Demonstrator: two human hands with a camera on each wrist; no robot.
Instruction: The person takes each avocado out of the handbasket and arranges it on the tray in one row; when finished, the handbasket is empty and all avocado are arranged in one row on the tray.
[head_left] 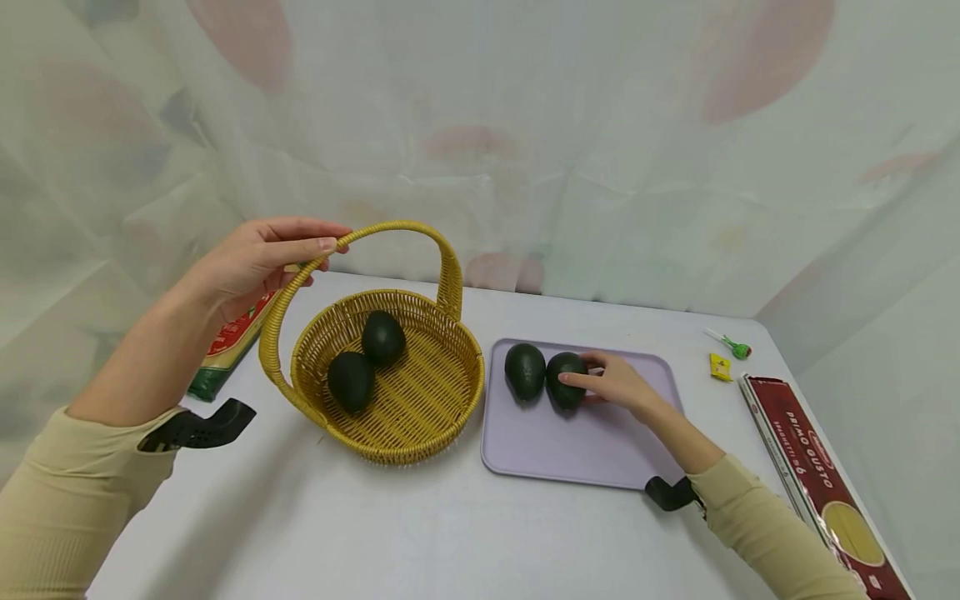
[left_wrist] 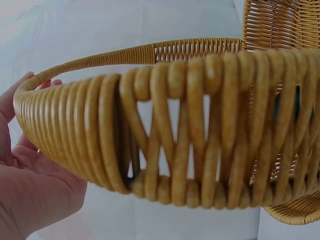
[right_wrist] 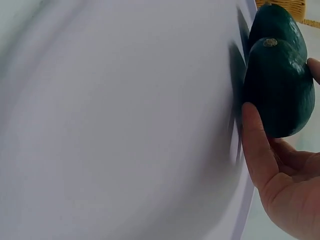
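On pasta box (head_left: 810, 454): "PRIMO GUSTO"

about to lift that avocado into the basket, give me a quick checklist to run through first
1. Right hand has its grip around the dark green avocado on the right of the tray: ok, thumb and fingers curl around it.
2. Neighbouring dark green avocado apart from it: not ok, they touch.
3. Left hand steadies the yellow woven wicker basket by its handle: ok.
4. Room in the basket beside its two avocados: ok.
5. Lilac plastic tray flat on the table: ok.
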